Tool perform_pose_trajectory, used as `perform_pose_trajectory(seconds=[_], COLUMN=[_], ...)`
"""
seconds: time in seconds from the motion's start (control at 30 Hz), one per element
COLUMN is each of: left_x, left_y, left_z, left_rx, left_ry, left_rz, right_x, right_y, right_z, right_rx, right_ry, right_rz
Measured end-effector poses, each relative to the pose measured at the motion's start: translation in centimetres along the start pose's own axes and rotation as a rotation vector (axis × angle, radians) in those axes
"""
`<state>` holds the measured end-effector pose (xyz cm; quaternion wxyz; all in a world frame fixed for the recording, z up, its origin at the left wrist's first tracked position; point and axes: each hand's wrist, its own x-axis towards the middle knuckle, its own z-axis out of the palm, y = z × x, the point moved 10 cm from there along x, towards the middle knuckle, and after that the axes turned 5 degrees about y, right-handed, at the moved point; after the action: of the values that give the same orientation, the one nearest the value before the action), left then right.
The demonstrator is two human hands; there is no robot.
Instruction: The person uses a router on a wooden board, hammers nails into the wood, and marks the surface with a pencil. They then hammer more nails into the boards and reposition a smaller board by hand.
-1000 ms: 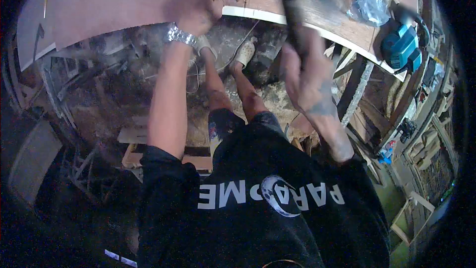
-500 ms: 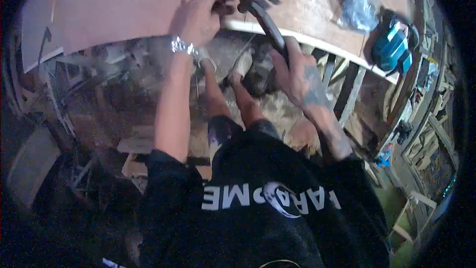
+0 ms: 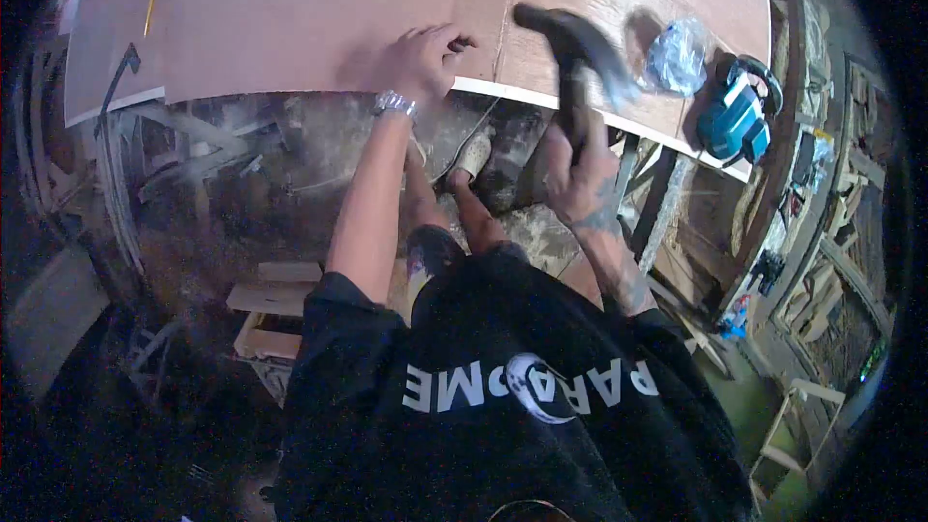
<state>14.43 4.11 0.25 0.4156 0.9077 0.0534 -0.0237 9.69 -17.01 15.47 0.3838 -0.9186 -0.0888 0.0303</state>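
Note:
My right hand (image 3: 583, 174) is wrapped round the handle of a claw hammer (image 3: 572, 46), raised above the front edge of the board and blurred by motion. My left hand (image 3: 418, 60), with a metal-banded watch on the wrist, rests at the near edge of the large reddish-brown board (image 3: 319, 19). Its thumb and fingers are pinched together near a seam in the board. A small dark shape shows at the fingertips, but what they hold is too small to make out.
A crumpled clear plastic bag (image 3: 677, 58) and a teal power tool (image 3: 737, 116) lie on the board's right end. A yellow pencil-like stick (image 3: 152, 6) and a dark metal bar (image 3: 121, 82) are at left. Wood scraps (image 3: 822, 300) are piled at right; a small wooden stool (image 3: 271, 314) stands below left.
The hammer has swung to the right and its head has turned, now blurred. My left hand has shifted right and slightly down in view, its fingers still together. The camera view has tilted slightly.

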Motion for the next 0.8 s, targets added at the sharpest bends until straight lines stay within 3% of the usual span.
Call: perform_pose_trajectory(seconds=[0.07,0.2,0.23,0.27,0.43,0.5,0.57,0.6,0.67,0.77,0.8], left_x=[-0.3,-0.4,-0.4,-0.4,0.2,-0.1,0.0,0.2,0.1,-1.3,-1.7], left_y=[1.6,2.3,1.8,1.8,1.3,1.0,1.0,-1.1,-1.1,-0.7,-2.3], left_z=[-1.6,-2.7,-2.3,-2.6,-1.9,-1.8,-2.1,0.3,-1.0,-5.7,-6.9], left_rx=[0.038,0.037,0.07,-0.012,-0.124,-0.145,-0.148,-0.426,-0.404,-0.239,-0.151], left_ry=[0.007,0.004,0.094,-0.031,-0.044,-0.137,-0.121,-0.1,-0.095,0.08,0.119], left_rz=[0.025,-0.043,0.064,-0.082,0.118,-0.03,-0.06,-0.104,-0.052,0.23,0.212], right_x=[-1.1,-3.5,-3.7,-3.7,-2.7,-3.3,-3.9,-4.2,-4.1,-4.9,-5.1], right_y=[0.0,6.6,8.1,8.5,1.8,1.6,4.3,6.3,6.2,3.7,3.4], right_z=[-0.6,5.9,6.9,7.6,4.5,4.6,7.2,8.5,8.1,6.6,6.6], right_rx=[0.052,-0.173,-0.182,-0.189,-0.145,-0.215,-0.236,-0.249,-0.274,-0.254,-0.22], right_ry=[0.076,-0.169,-0.209,-0.251,-0.052,-0.005,-0.139,-0.205,-0.09,0.03,0.092], right_rz=[-0.065,0.106,0.138,0.177,0.192,0.218,0.265,0.287,0.224,0.215,0.177])
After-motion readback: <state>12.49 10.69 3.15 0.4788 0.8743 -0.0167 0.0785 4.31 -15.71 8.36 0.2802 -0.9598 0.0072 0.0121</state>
